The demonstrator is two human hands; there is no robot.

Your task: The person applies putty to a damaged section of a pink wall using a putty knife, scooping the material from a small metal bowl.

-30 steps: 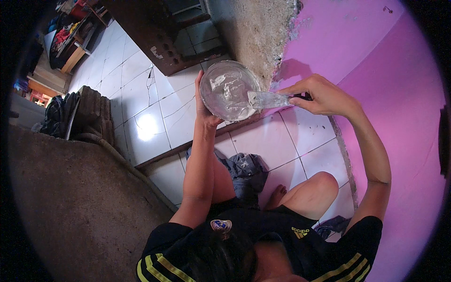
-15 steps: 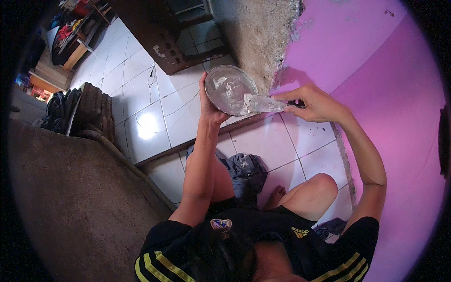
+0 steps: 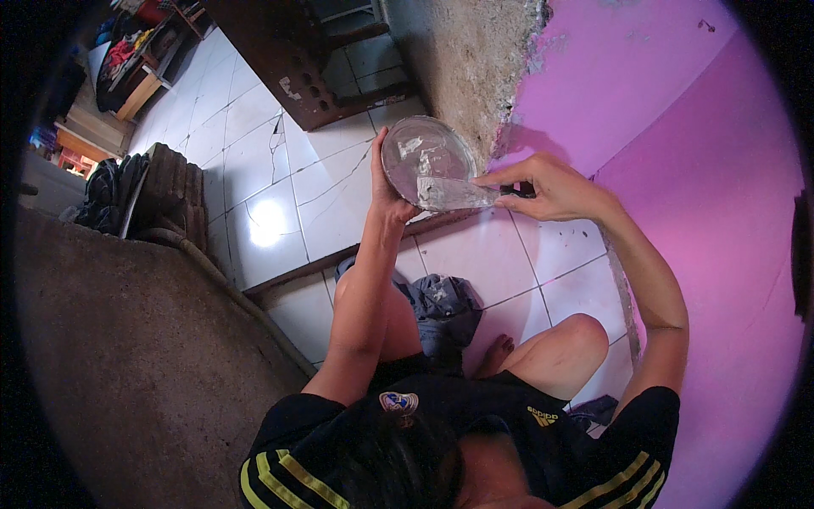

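My left hand [image 3: 388,191] grips the near left rim of a round, shallow lid-like dish [image 3: 451,159], tilted a little. Its greyish inner face carries streaks of whitish paste [image 3: 426,158]. From the right, my right hand [image 3: 551,188] pinches the dark handle of a putty knife [image 3: 462,195]. The knife's wide blade is coated with whitish paste and lies over the near edge of the dish, seemingly touching it. Below both hands, a crumpled dark grey cloth [image 3: 443,305] lies on the tiled floor between my legs.
A pink wall [image 3: 712,212] rises close on my right, joining a rough bare plaster edge [image 3: 483,110]. Ahead stands dark wooden furniture [image 3: 292,72]. A raised tile step [image 3: 335,257] crosses in front of me; a low rough wall [image 3: 127,356] is at left, with stacked brown slabs [image 3: 174,191] beyond.
The putty knife has slid left and slightly down across the dish, its blade turning flatter. My left hand and the dish have shifted slightly right.
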